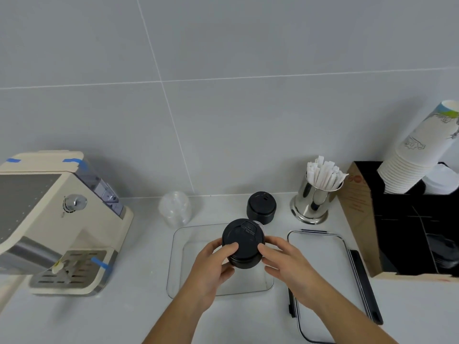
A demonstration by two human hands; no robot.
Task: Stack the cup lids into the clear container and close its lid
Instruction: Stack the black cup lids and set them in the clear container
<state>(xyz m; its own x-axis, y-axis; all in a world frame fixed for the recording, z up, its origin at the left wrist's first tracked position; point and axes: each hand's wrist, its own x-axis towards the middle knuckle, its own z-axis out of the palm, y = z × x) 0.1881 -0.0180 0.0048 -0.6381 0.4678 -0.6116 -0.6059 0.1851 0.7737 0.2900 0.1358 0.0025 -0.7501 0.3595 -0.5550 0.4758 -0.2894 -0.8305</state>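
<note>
Two hands, left hand (215, 255) & right hand (280, 255), pinch our black lid stack (242, 244) from both sides over the clear container (177, 264), keeping it aligned; 2nd stack (261, 207) & container lid (320, 271) wait.

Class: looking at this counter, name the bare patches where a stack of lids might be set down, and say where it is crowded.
Free: the counter between the coffee machine and the container, and the front strip left of the forearms. Crowded: the back right, where the black lids, straw holder and cardboard box stand close; the container lid fills the right side.
</note>
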